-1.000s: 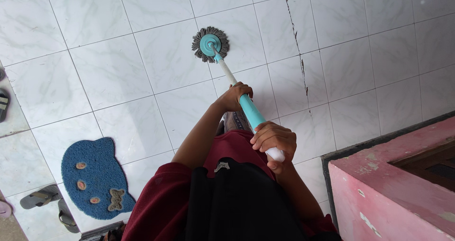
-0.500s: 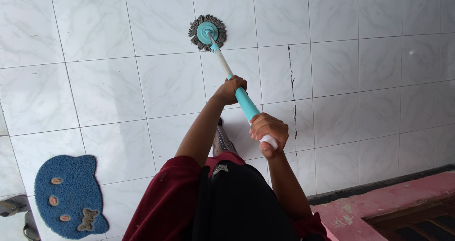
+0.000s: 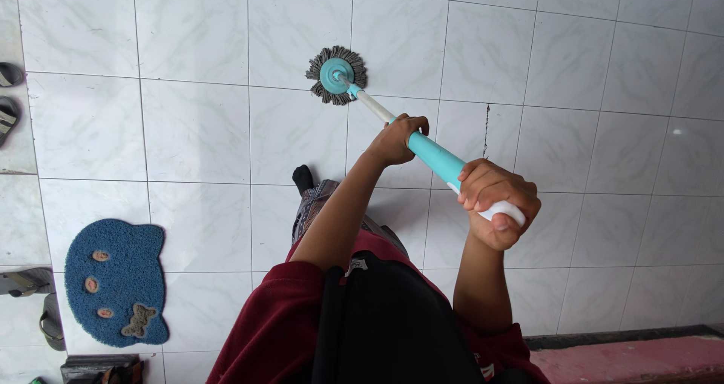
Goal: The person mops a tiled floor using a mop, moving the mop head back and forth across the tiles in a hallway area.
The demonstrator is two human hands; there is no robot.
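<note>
- While you look straight down, your left hand [image 3: 396, 139] is wrapped around the middle of the long mop pole with the turquoise grip sleeve [image 3: 434, 158], and your right hand [image 3: 498, 207] is clamped over its white top end.
- The round grey string mop head with the turquoise hub [image 3: 336, 75] lies flat on the white marble-patterned tile floor [image 3: 188, 135], out ahead of your dark-socked foot [image 3: 302, 177] and well apart from it.
- The pole slants from the mop head down and to the right, up into your hands.
- A thin dark crack [image 3: 486, 131] runs along one tile just right of the pole, between your two hands as seen from above.
- A blue cat-head-shaped doormat with tan paw and bone marks [image 3: 113, 282] lies on the floor towards its left edge, well apart from the mop head.
- Grey sandals [image 3: 34, 297] sit just left of the mat at the floor's left edge; more footwear [image 3: 7, 101] shows at the upper left edge.
- A pink painted ledge with a dark border [image 3: 633, 354] meets the floor at the lower right corner.
- Nothing lies between the mop head and your feet but bare tile.
</note>
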